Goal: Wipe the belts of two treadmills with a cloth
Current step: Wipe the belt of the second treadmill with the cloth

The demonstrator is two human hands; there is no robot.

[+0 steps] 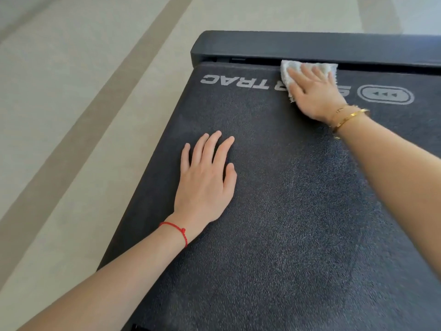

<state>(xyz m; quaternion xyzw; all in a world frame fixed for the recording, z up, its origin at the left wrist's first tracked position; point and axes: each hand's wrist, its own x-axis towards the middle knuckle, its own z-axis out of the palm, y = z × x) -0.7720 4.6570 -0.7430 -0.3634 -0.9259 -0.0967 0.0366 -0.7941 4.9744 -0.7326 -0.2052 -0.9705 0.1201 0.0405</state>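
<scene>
The right hand (315, 91) covers most of the cloth (287, 77) and part of the belt lettering (235, 81). The belt (274, 187) is cut off at the right and bottom edges.

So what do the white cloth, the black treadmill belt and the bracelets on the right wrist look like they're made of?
White cloth: probably terry or microfibre, going by its fluffy, looped edge. Black treadmill belt: looks like matte rubber or PVC, with a fine pebbled grain. Gold-coloured bracelets: shiny and rigid, likely polished metal.

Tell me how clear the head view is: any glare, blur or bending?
Head view: soft even daylight, no harsh glare; belt grain sharp; wide lens bends the floor stripes; right hand and cloth slightly soft; left hand crisp.
</scene>
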